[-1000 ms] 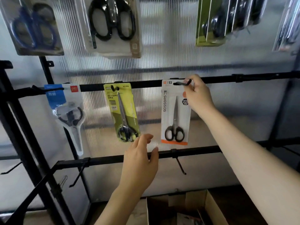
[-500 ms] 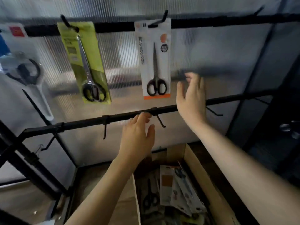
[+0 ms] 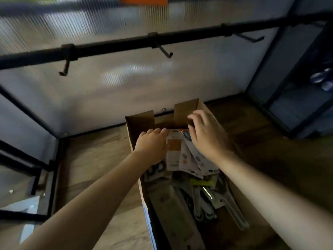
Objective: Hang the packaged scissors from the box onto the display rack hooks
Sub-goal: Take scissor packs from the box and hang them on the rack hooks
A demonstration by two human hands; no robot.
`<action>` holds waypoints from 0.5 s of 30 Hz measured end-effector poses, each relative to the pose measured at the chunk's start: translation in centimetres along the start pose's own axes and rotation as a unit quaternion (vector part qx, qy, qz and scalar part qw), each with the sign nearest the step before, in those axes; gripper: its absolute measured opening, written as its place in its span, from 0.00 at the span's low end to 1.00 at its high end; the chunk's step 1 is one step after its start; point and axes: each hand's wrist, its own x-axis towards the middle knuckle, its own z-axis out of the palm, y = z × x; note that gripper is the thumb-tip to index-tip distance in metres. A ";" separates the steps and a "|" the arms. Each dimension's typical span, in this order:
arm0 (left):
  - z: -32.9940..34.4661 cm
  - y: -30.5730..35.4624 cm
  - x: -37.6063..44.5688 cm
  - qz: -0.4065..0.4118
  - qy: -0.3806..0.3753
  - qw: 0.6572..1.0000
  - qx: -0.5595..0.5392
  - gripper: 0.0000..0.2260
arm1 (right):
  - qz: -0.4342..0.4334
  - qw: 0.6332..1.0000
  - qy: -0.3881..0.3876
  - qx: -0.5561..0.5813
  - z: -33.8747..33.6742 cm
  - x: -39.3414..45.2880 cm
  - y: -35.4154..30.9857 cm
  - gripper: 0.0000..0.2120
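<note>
**Both hands down in the box, reaching for the next pack**

Head view: I had the camera tipped down at the cardboard box (image 3: 134, 130) on the wood floor, its flaps standing open so the contents could be reached from above. Inside lay a loose pile of packaged scissors (image 3: 182, 156), the top few white-and-orange cards fanned over one another at the far end, darker packs beneath them nearer me.

My left hand (image 3: 153, 147) was at the left edge of the top card. Its fingers were curled over that edge, though the blur kept me from telling whether they actually pinched it or only rested there. I judged it was placed to steady or lift the stack. My right hand (image 3: 203, 134) hovered over the right side of the same cards, fingers loosely bent and a little apart, holding nothing that I could see; it seemed poised to sort one pack from the rest.

Above the box ran the black rack bar (image 3: 115, 46), with three hooks showing: one on the left (image 3: 65, 66), one in the middle (image 3: 163, 50), and one far right (image 3: 249, 37). All three were bare, angled outward to take a card's hang hole. An orange strip (image 3: 143, 0) showed at the top edge, too cropped for me to identify.
</note>
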 end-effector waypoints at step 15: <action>9.6 0.1 6.6 -0.199 -0.107 0.964 -0.142 0.09 | -0.072 0.930 -0.357 -0.040 3.9 -6.1 0.7 0.22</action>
